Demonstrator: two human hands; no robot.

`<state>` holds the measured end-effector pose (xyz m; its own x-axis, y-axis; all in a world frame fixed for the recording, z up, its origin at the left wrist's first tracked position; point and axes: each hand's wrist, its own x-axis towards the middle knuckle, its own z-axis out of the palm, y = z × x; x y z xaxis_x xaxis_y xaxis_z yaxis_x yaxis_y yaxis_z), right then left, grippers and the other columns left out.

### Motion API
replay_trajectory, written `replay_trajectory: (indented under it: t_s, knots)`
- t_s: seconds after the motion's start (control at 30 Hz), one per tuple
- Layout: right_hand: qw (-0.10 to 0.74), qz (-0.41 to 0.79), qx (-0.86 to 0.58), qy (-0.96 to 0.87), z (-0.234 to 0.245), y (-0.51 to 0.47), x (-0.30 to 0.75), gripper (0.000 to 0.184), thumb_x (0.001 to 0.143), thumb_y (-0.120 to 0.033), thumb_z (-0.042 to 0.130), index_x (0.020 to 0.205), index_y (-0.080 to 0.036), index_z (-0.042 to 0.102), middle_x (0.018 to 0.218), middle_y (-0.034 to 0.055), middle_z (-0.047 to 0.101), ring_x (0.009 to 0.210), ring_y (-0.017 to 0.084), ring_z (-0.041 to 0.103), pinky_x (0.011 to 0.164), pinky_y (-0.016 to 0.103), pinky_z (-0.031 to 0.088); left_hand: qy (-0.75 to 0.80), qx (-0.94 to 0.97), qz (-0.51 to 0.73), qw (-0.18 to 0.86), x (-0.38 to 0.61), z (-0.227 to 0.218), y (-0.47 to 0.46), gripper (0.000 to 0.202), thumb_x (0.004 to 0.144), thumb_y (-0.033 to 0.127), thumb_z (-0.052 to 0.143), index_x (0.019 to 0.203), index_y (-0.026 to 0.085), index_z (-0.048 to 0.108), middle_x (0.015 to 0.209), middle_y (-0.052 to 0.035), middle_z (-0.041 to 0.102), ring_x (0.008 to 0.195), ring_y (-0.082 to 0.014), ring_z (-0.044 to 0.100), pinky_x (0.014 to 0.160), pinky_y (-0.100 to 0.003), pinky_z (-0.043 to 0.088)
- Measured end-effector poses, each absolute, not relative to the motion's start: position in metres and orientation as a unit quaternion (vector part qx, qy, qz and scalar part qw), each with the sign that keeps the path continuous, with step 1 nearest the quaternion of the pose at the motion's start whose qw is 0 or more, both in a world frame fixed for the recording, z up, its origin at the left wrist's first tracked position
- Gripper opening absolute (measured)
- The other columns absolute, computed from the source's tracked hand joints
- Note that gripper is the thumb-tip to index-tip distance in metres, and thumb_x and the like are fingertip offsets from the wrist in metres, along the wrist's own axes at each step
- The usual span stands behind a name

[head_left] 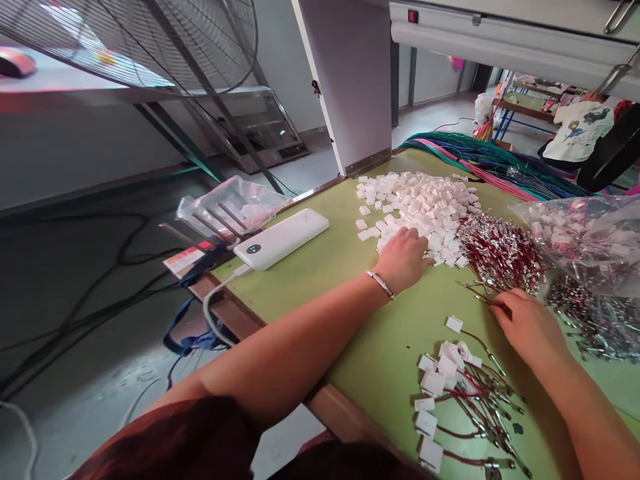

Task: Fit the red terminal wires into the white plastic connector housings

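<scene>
My left hand [404, 259] rests at the near edge of a heap of small white plastic connector housings [420, 193]. Its fingers are curled down among them, and the fingertips are hidden, so what they hold cannot be made out. My right hand [533, 330] pinches a short red wire [476, 292] with metal terminals, just in front of a pile of similar red wires [500, 250]. Between my forearms lies a group of wires with white housings [450, 363] on their ends. One such wired housing [454, 324] lies apart, above the group.
A white power bank [283, 239] with a cable lies at the table's left edge beside a router with antennas [220, 223]. Plastic bags of parts [590, 233] and long wire bundles [500, 167] lie right and behind. A fan [200, 40] stands left; a person [583, 130] is farther back.
</scene>
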<state>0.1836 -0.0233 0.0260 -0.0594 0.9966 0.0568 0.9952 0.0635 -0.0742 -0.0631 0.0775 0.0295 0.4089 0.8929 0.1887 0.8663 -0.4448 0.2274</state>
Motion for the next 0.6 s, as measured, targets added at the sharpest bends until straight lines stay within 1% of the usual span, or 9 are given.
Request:
replay_trajectory:
  t_s: [0.07, 0.17, 0.33, 0.4, 0.5, 0.53, 0.6]
  knots:
    - [0.015, -0.014, -0.691, -0.722, 0.023, -0.025, 0.177, 0.017, 0.090, -0.029, 0.047, 0.082, -0.022, 0.061, 0.089, 0.0030, 0.063, 0.065, 0.016, 0.058, 0.054, 0.028, 0.031, 0.520, 0.839, 0.144, 0.063, -0.065, 0.030, 0.079, 0.024, 0.083, 0.034, 0.066, 0.094, 0.013, 0.070, 0.093, -0.0106, 0.059, 0.097, -0.0254, 0.050, 0.085, -0.034, 0.043]
    - [-0.007, -0.009, -0.676, -0.737, 0.020, -0.027, 0.175, 0.015, 0.091, -0.025, 0.046, 0.083, -0.021, 0.058, 0.090, 0.0036, 0.062, 0.070, 0.017, 0.060, 0.056, 0.029, 0.032, 0.480, 0.860, 0.140, 0.101, -0.066, 0.030, 0.080, 0.016, 0.080, 0.027, 0.069, 0.091, 0.016, 0.072, 0.094, -0.0094, 0.060, 0.096, -0.0233, 0.051, 0.087, -0.033, 0.043]
    - [-0.008, 0.003, -0.662, -0.750, 0.015, -0.031, 0.175, 0.016, 0.091, -0.022, 0.042, 0.081, -0.020, 0.053, 0.090, 0.0072, 0.062, 0.074, 0.020, 0.060, 0.058, 0.030, 0.034, 0.430, 0.883, 0.148, 0.115, -0.065, 0.027, 0.078, 0.016, 0.075, 0.026, 0.074, 0.088, 0.017, 0.071, 0.098, -0.0084, 0.061, 0.096, -0.0226, 0.051, 0.086, -0.032, 0.043]
    - [0.008, 0.010, -0.673, -0.739, 0.016, -0.032, 0.174, 0.015, 0.091, -0.022, 0.040, 0.080, -0.020, 0.051, 0.085, 0.0078, 0.062, 0.071, 0.021, 0.059, 0.057, 0.031, 0.033, 0.410, 0.893, 0.153, 0.107, -0.063, 0.025, 0.077, 0.014, 0.076, 0.023, 0.073, 0.087, 0.016, 0.068, 0.098, -0.0082, 0.062, 0.096, -0.0223, 0.051, 0.085, -0.032, 0.043]
    - [0.048, 0.052, -0.691, -0.719, 0.018, -0.032, 0.174, 0.015, 0.090, -0.024, 0.038, 0.081, -0.021, 0.050, 0.070, 0.0057, 0.062, 0.062, 0.021, 0.057, 0.055, 0.031, 0.031, 0.369, 0.913, 0.145, 0.097, -0.057, 0.022, 0.073, 0.007, 0.082, 0.016, 0.064, 0.089, 0.015, 0.065, 0.090, -0.0073, 0.064, 0.091, -0.0213, 0.054, 0.081, -0.032, 0.045]
    - [0.074, 0.075, -0.693, -0.713, 0.018, -0.032, 0.174, 0.014, 0.089, -0.024, 0.038, 0.080, -0.022, 0.049, 0.067, 0.0049, 0.062, 0.061, 0.021, 0.057, 0.055, 0.031, 0.032, 0.354, 0.919, 0.143, 0.098, -0.055, 0.021, 0.071, 0.007, 0.084, 0.015, 0.061, 0.090, 0.015, 0.064, 0.088, -0.0072, 0.065, 0.089, -0.0210, 0.055, 0.080, -0.033, 0.045]
    - [0.145, 0.128, -0.689, -0.699, 0.019, -0.030, 0.174, 0.013, 0.086, -0.028, 0.041, 0.079, -0.022, 0.050, 0.068, 0.0042, 0.064, 0.062, 0.020, 0.057, 0.057, 0.031, 0.036, 0.335, 0.920, 0.162, 0.119, -0.051, 0.023, 0.065, 0.010, 0.087, 0.014, 0.055, 0.091, 0.015, 0.064, 0.088, -0.0073, 0.066, 0.089, -0.0204, 0.057, 0.082, -0.034, 0.046]
